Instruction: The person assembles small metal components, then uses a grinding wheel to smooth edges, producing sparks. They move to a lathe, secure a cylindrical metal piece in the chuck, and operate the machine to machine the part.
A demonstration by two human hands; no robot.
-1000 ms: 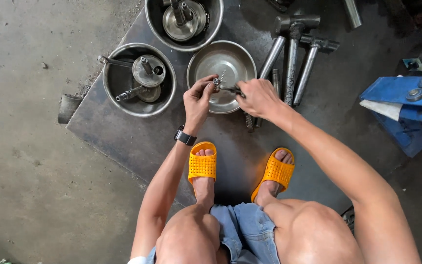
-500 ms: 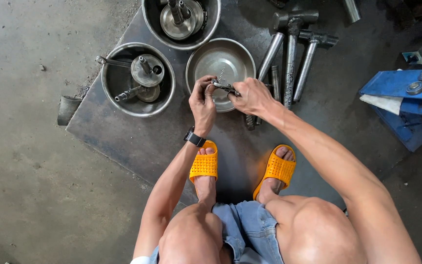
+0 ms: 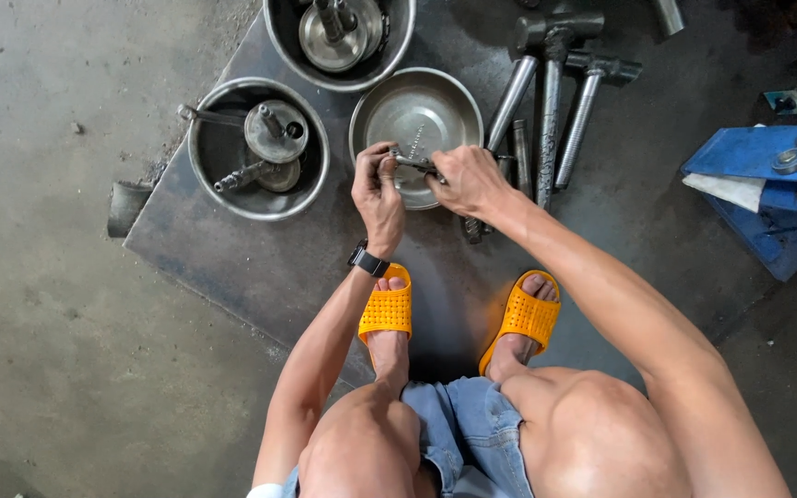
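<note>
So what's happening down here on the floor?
A person squats in orange slippers on a dark metal sheet. The left hand and right hand together grip a small grey metal part above an empty round steel bowl. Two other steel bowls to the left and above hold greasy engine pieces, and long steel wrenches lie on the right.

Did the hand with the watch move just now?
Barely. The left hand stays at the near rim of the empty metal bowl, as in the earlier views, gripping a small metal part with the right hand.
</note>
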